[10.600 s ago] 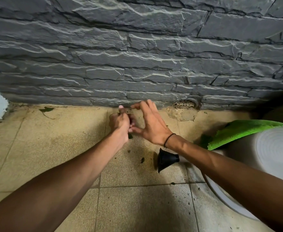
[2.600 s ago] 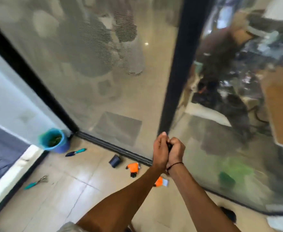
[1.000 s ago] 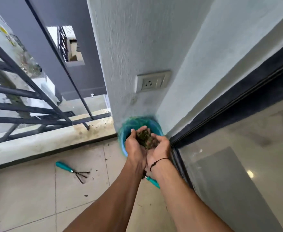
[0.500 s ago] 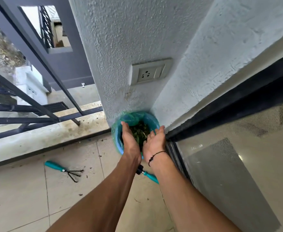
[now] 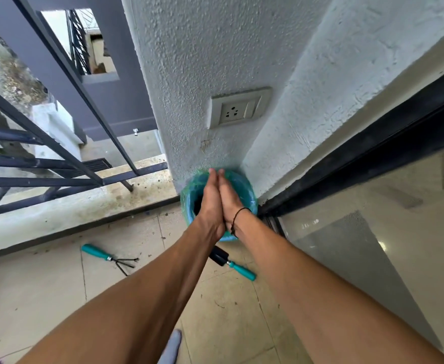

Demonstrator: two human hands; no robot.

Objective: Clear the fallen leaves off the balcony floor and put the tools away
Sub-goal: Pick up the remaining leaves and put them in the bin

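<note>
Now we hold our left hand (image 5: pixel 210 203) and our right hand (image 5: pixel 228 199) pressed flat together, palm against palm, fingers straight and pointing away from us, and neither hand grips anything. Directly beneath the joined palms sits the blue bucket (image 5: pixel 247 191), lined with a green bag, tucked into the corner where the textured white wall (image 5: pixel 189 61) meets the dark frame of the glass door (image 5: pixel 373 232); our fingertips reach over its far rim and our wrists cover its near rim. What lies inside the bucket we cannot tell, since only a dark sliver of its interior shows to the left of our left hand. A thin black cord (image 5: pixel 238 219) circles our right wrist. Just behind the hands, between our forearms, a small trowel (image 5: pixel 234 264) with a teal handle lies on the tiled floor (image 5: pixel 45 298), its black blade partly hidden under our left forearm. Well off to the left of the hands, a hand rake (image 5: pixel 109 258) with a teal handle and black prongs rests on the tiles, apart from the bucket. Small dark crumbs of debris are scattered on the floor near both tools and along the ledge to the left. Above the hands, a wall socket (image 5: pixel 238 107) is set in the wall, and farther left runs the dark metal railing (image 5: pixel 58 153)
</note>
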